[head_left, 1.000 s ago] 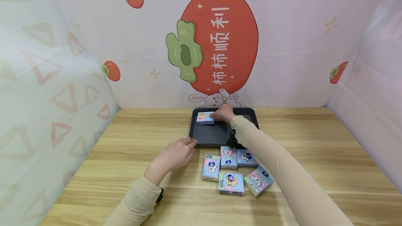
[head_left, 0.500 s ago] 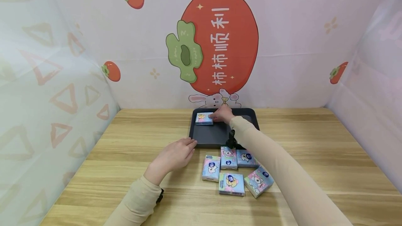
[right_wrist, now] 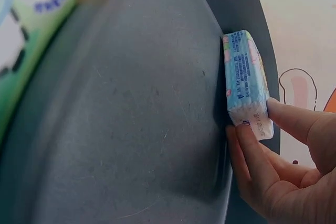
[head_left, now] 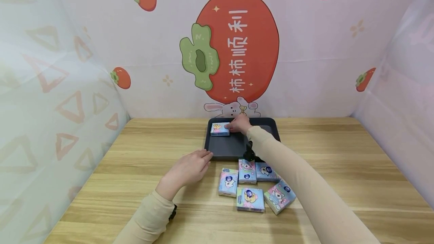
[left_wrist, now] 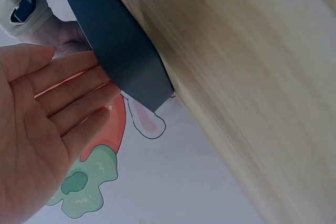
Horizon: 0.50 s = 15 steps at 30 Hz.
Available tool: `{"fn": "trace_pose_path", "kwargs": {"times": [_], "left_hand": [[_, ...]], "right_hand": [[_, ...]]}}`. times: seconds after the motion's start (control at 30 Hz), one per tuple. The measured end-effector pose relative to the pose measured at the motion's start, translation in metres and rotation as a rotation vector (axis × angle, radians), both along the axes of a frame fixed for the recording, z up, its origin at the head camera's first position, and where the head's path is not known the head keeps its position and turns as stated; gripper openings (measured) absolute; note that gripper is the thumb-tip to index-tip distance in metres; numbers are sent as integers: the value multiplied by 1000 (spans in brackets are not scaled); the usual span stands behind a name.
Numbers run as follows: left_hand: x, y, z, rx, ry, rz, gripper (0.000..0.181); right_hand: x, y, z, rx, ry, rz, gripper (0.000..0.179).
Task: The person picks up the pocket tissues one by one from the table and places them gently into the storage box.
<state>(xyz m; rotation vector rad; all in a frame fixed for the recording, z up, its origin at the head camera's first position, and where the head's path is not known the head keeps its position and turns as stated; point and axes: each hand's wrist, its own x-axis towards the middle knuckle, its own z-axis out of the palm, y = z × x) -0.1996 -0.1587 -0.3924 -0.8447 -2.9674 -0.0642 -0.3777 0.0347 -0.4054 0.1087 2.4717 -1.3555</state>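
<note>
A dark grey tray [head_left: 220, 150] lies at the back of the table. In its back left corner sits a small blue tissue pack [head_left: 220, 129] with a yellow cartoon figure. My right hand [head_left: 239, 124] pinches the right end of this pack; in the right wrist view the thumb and fingers hold the end of the pack [right_wrist: 244, 72] beside the tray wall. My left hand [head_left: 188, 166] rests with straight fingers against the tray's front left corner. The left wrist view shows those fingertips touching the tray's outer side [left_wrist: 126, 56].
In front of the tray lie several tissue packs: one at the left [head_left: 228, 182], one at the front [head_left: 250, 199], a tilted one at the right [head_left: 279, 196], and two near the tray edge [head_left: 247, 171]. A printed cloth backdrop [head_left: 162, 48] stands behind the table.
The pack in the tray has slid slightly left, with my right hand moving along with it. My left hand and the packs in front of the tray stay put.
</note>
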Motion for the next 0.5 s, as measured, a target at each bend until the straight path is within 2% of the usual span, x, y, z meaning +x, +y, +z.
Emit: {"fn": "trace_pose_path", "kwargs": {"times": [0.5], "left_hand": [[1, 1, -1, -5, -8, -3, 37]], "right_hand": [[-4, -3, -5, 42, -5, -7, 26]]}}
